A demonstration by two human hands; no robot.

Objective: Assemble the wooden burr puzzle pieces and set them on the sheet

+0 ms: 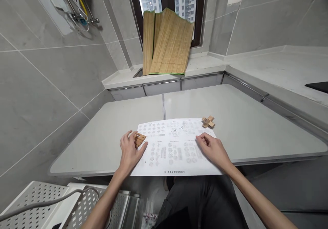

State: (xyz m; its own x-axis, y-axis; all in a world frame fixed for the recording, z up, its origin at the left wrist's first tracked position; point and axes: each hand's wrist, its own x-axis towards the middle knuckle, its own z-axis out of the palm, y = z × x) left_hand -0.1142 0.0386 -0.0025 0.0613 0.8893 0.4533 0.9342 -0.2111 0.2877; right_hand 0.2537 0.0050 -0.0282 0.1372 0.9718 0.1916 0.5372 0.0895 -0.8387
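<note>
A white paper sheet (pixel 166 160) printed with rows of small diagrams lies at the table's near edge. On its left side, my left hand (pixel 129 152) curls its fingers and thumb around several flat wooden puzzle pieces (pixel 139 139) lying side by side. Part of these pieces is hidden under the fingers. My right hand (pixel 212 149) rests on the sheet's right side, fingers curled in, with nothing visible in them. Just beyond it, at the sheet's far right corner, stands a cross-shaped interlocking wooden puzzle (pixel 208 122).
The grey-white table (pixel 256 130) has a seam (pixel 163 108) down its middle. Behind it runs a ledge (pixel 123 79), where a folded bamboo mat (pixel 171 43) leans against the window. A white perforated rack (pixel 38 198) with a grey hose stands at lower left.
</note>
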